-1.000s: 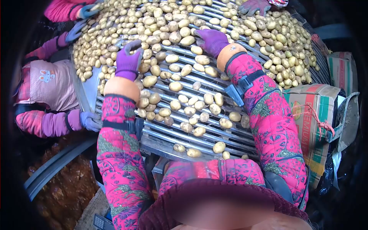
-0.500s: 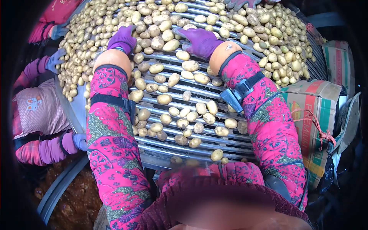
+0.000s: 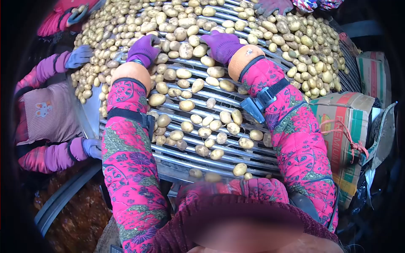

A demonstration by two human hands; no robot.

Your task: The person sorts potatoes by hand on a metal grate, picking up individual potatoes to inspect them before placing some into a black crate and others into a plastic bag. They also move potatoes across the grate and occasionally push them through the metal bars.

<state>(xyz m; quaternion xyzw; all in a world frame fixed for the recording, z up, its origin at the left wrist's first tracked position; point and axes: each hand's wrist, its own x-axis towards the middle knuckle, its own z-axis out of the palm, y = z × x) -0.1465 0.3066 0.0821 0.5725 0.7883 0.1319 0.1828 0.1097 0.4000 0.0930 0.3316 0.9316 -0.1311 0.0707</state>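
Observation:
My left hand (image 3: 143,49), in a purple glove, lies among potatoes (image 3: 185,50) on the upper part of a metal bar grate (image 3: 219,160). Its fingers curve loosely towards the right, and no potato shows in its grasp. Opposite it, my right hand (image 3: 222,45), gloved alike, has its fingers turned left, touching or close to the potatoes between the hands. Both hands look open, though their fingertips are partly hidden. Loose potatoes (image 3: 197,86) are scattered over the bars between my forearms.
A dense potato heap (image 3: 310,59) is at the right, beside cardboard boxes (image 3: 337,126). Along the left edge, a co-worker's gloved hand (image 3: 79,57) reaches over potatoes; the other (image 3: 92,147) is at the metal rim. Another person's glove (image 3: 273,6) is at the top.
My left hand has shifted right and slightly down; my right hand's fingers have drawn in. Potatoes between them moved slightly down. The left co-worker's upper hand moved right; the top glove came further in.

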